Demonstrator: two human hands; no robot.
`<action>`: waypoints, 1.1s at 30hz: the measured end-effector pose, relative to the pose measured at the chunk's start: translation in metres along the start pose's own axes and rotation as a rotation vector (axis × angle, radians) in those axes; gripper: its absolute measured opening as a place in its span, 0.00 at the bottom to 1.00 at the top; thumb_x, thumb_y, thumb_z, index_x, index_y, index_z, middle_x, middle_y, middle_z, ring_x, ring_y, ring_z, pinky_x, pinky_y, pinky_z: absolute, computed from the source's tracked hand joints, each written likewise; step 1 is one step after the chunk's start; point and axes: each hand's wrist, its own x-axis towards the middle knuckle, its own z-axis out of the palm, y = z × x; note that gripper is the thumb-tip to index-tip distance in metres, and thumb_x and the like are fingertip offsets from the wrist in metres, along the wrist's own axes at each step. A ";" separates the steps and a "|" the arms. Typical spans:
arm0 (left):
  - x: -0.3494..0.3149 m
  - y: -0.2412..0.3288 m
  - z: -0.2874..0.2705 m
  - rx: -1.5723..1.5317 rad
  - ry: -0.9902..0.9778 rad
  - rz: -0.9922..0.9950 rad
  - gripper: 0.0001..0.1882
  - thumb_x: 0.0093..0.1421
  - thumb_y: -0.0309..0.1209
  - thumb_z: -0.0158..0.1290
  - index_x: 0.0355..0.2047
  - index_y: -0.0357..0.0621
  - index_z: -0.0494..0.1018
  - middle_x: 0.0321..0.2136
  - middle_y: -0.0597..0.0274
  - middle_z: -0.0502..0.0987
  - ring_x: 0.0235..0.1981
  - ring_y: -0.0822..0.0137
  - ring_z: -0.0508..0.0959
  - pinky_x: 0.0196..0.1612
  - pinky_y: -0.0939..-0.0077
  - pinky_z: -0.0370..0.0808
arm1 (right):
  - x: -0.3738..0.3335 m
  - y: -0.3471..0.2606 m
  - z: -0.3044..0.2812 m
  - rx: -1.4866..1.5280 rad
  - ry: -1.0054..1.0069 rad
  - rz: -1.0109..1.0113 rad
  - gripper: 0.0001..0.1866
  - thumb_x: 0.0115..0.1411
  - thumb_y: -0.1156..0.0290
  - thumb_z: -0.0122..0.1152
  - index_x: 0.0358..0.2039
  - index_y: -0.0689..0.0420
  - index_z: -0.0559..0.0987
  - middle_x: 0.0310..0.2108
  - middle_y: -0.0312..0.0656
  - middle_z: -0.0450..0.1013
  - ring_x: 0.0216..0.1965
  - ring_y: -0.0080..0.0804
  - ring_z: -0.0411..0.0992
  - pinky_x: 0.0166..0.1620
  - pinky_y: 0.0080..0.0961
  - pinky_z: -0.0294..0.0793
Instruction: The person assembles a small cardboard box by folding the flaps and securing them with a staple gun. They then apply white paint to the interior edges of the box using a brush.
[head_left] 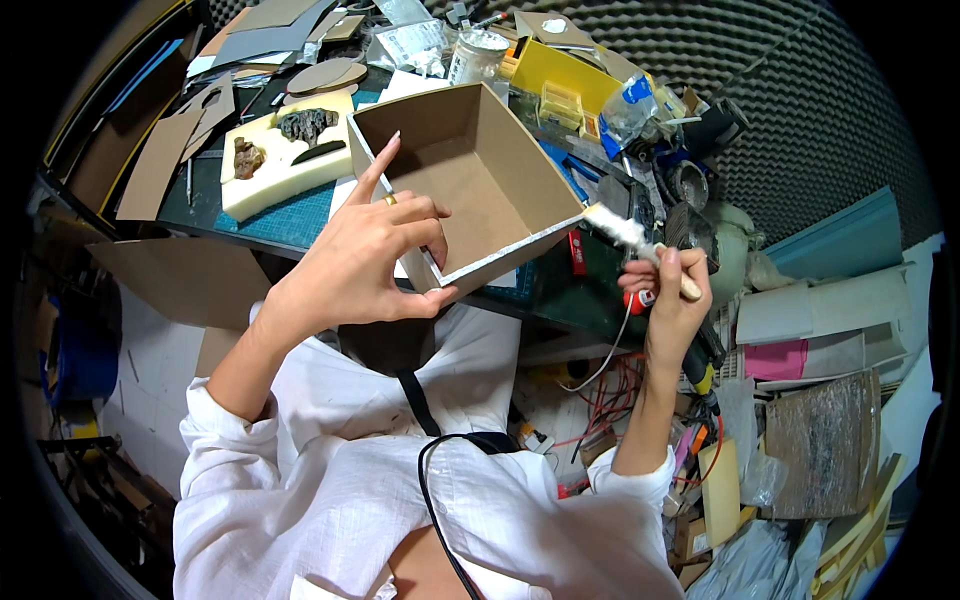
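An open-topped brown cardboard box (530, 160) is tilted at the near edge of the workbench. My left hand (360, 245) grips its near left corner, thumb outside and fingers inside, with the index finger stretched along the left wall. White, wet-looking paste lines the box's near and left rims. In my right hand (675, 300) is a brush (628, 232), held by its short pale handle. Its bristles are thick with white paste and lie close to the box's right corner; whether they touch it I cannot tell.
Left of the box, a cream foam block (270, 205) holds dark and brown rock-like pieces on a green cutting mat (290, 228). Behind stands a white-smeared jar (478, 58). A yellow box (560, 75) and clutter fill the back right. Cables (625, 395) trail below the bench.
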 end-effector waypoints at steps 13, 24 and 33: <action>-0.018 -0.006 -0.018 -0.215 -0.121 0.043 0.07 0.47 0.33 0.53 0.27 0.47 0.75 0.37 0.66 0.76 0.61 0.62 0.68 0.69 0.37 0.27 | 0.107 -0.043 0.028 -0.060 -0.052 -0.163 0.15 0.66 0.64 0.57 0.42 0.65 0.76 0.29 0.43 0.77 0.26 0.20 0.73 0.32 0.14 0.72; -0.096 -0.039 -0.057 -0.331 0.081 -0.178 0.09 0.48 0.37 0.60 0.32 0.55 0.81 0.58 0.53 0.61 0.69 0.43 0.48 0.67 0.38 0.24 | 0.302 0.027 0.176 -0.658 -0.381 -0.360 0.16 0.59 0.59 0.58 0.34 0.61 0.82 0.28 0.45 0.79 0.29 0.31 0.77 0.36 0.28 0.73; -0.126 -0.039 -0.007 -0.729 0.272 -0.438 0.35 0.63 0.40 0.53 0.64 0.40 0.54 0.62 0.47 0.61 0.64 0.52 0.62 0.66 0.63 0.56 | 0.325 0.041 0.214 -0.864 -0.640 -0.434 0.12 0.57 0.64 0.61 0.31 0.61 0.82 0.26 0.45 0.78 0.29 0.35 0.77 0.36 0.30 0.73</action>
